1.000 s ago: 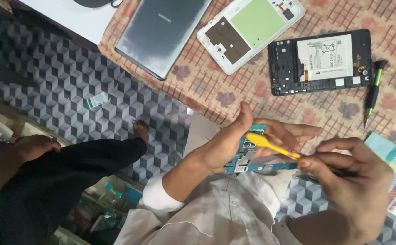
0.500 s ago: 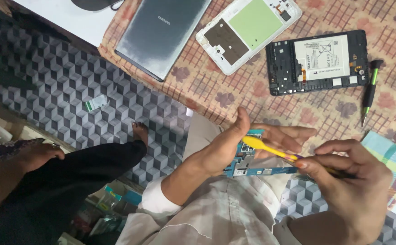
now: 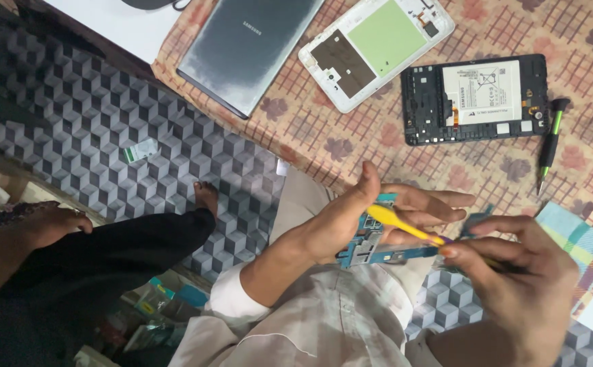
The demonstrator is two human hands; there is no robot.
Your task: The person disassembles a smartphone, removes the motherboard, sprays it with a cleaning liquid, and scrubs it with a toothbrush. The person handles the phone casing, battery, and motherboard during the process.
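Head view, two hands (image 3: 371, 217), one circuit board (image 3: 371, 248)

- Setting: informal electronics repair spot, floor-level, likely a small shop or home.
- Evidence, 12 to 2 o'clock: grey tablet back cover (image 3: 245, 47), white inner frame (image 3: 376, 49), and opened black chassis with battery (image 3: 476, 98) on a patterned cloth (image 3: 323, 129).
- 3 o'clock: green-black screwdriver (image 3: 550, 143).
- Cube-patterned floor mat (image 3: 106, 122), person seated.

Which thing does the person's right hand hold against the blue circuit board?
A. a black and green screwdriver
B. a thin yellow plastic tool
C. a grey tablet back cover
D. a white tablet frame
B: the right hand pinches a thin yellow plastic tool whose tip lies on the blue circuit board held in the left hand.
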